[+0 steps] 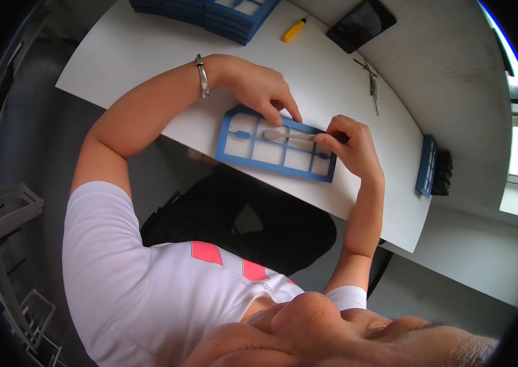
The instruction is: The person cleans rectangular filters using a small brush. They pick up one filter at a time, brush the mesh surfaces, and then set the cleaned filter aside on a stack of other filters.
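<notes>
A flat rectangular filter (257, 163) with a blue frame and white pleated panels lies at the table's near edge. My left hand (259, 88) reaches over from the left and grips the far rim of the frame, thumb and forefinger bent against it. In my right hand (354, 144), at the filter's right end, thumb and fingers pinch a slim, pale tool (298, 136). Its rounded, wider end points left, over the middle of the filter; whether it is a small brush or a spoon I cannot tell.
Stacked blue-framed filters (210, 18) stand at the far left of the white table (149, 73). Along the back lie a yellow-handled tool (294, 30), a dark tablet-like device (361, 25) and thin metal scissors or tweezers (372, 85). Another blue frame (426, 165) leans at the right end.
</notes>
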{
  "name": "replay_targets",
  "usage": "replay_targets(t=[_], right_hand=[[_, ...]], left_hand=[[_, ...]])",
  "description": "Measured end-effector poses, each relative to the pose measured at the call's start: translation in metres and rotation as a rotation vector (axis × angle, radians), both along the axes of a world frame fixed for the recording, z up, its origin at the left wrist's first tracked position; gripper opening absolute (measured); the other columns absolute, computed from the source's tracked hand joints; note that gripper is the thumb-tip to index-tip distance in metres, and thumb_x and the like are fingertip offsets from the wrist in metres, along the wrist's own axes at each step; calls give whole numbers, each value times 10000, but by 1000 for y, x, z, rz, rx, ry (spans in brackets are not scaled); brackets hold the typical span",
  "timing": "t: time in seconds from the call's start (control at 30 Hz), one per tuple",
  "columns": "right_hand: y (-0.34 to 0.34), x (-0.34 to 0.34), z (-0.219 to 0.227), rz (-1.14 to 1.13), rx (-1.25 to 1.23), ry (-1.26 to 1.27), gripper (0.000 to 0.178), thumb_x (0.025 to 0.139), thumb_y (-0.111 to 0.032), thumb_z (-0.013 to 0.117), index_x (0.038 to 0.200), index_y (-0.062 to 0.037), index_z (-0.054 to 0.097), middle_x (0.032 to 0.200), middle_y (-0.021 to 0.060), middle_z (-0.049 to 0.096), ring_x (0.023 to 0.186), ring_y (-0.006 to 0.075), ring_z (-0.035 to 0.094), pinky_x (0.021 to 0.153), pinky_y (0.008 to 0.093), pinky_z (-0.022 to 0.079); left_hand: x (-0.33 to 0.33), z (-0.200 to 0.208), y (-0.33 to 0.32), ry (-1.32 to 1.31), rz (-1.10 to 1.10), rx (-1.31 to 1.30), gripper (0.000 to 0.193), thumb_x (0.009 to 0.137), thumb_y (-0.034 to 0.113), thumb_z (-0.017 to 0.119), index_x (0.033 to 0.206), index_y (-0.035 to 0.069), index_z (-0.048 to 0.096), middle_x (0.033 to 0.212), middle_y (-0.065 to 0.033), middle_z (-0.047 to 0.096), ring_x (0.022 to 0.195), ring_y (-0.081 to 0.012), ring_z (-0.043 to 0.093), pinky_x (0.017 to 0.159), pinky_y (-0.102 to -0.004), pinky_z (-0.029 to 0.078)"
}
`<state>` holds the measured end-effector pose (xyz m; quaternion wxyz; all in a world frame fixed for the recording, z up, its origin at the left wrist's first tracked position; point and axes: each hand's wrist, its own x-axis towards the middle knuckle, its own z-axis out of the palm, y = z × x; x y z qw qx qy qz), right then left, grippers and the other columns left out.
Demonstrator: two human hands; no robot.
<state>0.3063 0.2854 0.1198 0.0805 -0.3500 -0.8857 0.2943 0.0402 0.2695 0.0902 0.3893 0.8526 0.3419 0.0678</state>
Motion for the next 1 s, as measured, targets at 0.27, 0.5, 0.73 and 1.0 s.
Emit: replay_targets(t=[0.27,0.5,0.73,1.0], right_hand=[[-1,-3,-4,-52,34,20,301,762,-246,823,720,-18,632,678,46,601,569,134,520,531,279,427],[3,-1,-7,-83,94,49,272,756,-227,829,738,-20,653,697,52,621,605,142,588,562,265,479],[3,-2,-6,-47,212,92,268,741,-203,841,730,-27,640,716,39,616,624,144,613,579,262,508],[-6,-9,-15,-55,268,129,279,752,-199,835,724,-21,623,718,41,616,645,158,650,581,267,526]], left_hand=[[-3,1,4,19,-23,-88,411,914,256,646,1278,65,647,1024,-135,733,862,-203,683,745,-285,533],[0,2,0,-5,10,-42,353,926,211,620,1245,68,672,1126,-145,721,940,-221,695,811,-273,537],[0,1,-1,-52,-7,2,356,914,210,626,1238,70,678,1097,-147,729,922,-218,695,794,-282,534],[0,6,-4,-32,6,16,354,906,191,627,1238,78,679,1036,-146,742,854,-210,693,733,-280,528]])
